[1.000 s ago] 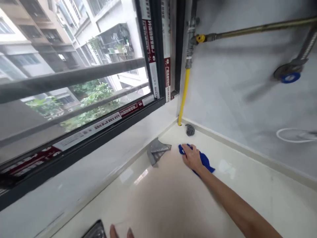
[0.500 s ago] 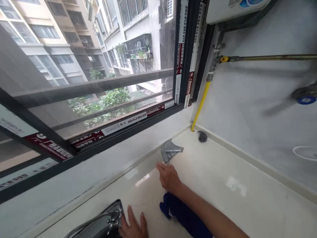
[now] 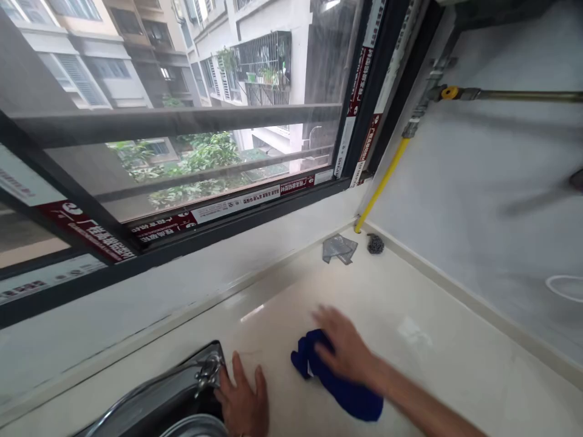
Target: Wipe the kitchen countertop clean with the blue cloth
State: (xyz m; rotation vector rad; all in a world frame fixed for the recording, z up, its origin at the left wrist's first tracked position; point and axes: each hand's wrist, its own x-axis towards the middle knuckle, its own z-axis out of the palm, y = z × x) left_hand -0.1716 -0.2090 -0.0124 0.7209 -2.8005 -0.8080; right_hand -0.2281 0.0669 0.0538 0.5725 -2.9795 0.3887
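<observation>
My right hand (image 3: 344,346), blurred by motion, is over a dark blue cloth (image 3: 350,397) that lies crumpled on the pale countertop (image 3: 282,328). Its fingers are stretched out, and I cannot tell whether the palm touches the cloth. My left hand (image 3: 243,397) rests with fingers spread at the right edge of a black gas stove (image 3: 200,352). Farther back, by the low upstand, a grey plastic packet (image 3: 339,249) lies flat. Beside it sits a dark steel-wool scrubber (image 3: 375,244).
A yellow gas hose (image 3: 382,182) drops to the counter's back corner from a valve (image 3: 449,93) on the wall. The window frame (image 3: 246,209) runs along the left side. A white ring (image 3: 565,288) shows against the right wall.
My right hand has let go of the grey packet and drawn back over the blue cloth. The packet now lies nearer the corner. My left hand stays by the stove.
</observation>
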